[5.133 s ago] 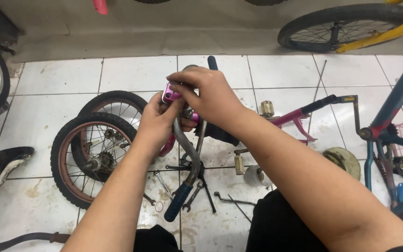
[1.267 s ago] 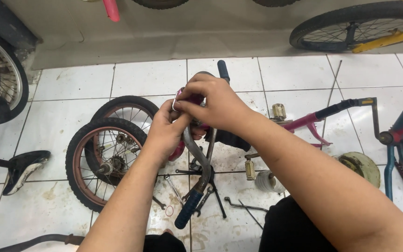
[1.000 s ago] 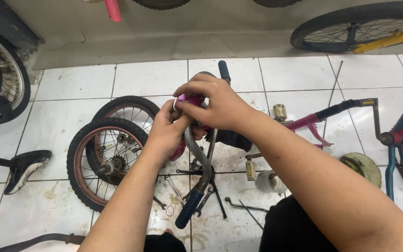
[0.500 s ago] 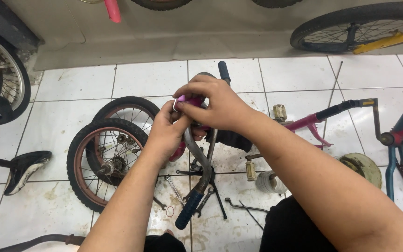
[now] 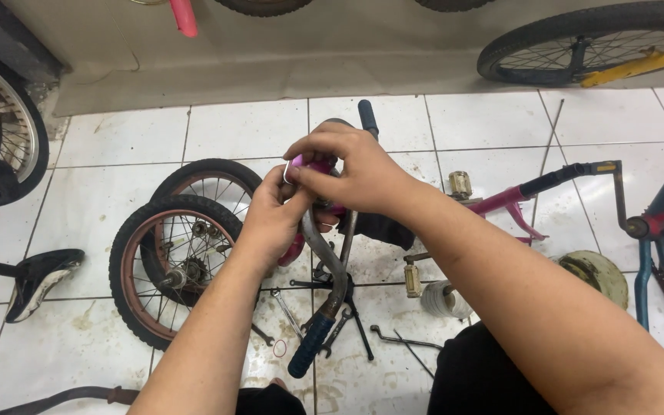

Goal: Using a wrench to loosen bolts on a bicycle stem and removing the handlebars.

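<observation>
left hand (image 5: 270, 219): I see it closed round the pink part of the handlebar stem, fingers curled, thumb up against the small metal ring at the top.
right hand (image 5: 351, 173): comes over from the right, fingertips pinched together on the pink stem clamp (image 5: 313, 165) from above; clamped on it, touching the left hand.
pink stem clamp: centre of view, held up above the floor between both hands; mostly hidden by fingers, so I cannot tell its exact shape.
handlebar (image 5: 330, 265): grey curved tube running near-to-far under the hands; blue grip (image 5: 310, 355) on the near end, dark blue grip (image 5: 367, 117) on the far end.
small wheels (image 5: 174, 269): two, black tyres with reddish rims, lying overlapped on the white tiled floor (image 5: 117, 138) just left of the hands.
wrench (image 5: 284, 311): flat on the tiles below the hands, near the blue grip; more thin tools just right of it.
pink frame (image 5: 501, 201): lies right of the hands, with black tube and crank arm further right.
black saddle (image 5: 36, 277): on the floor at far left.
yellow bike wheel (image 5: 578, 46): far right, by the wall.
</observation>
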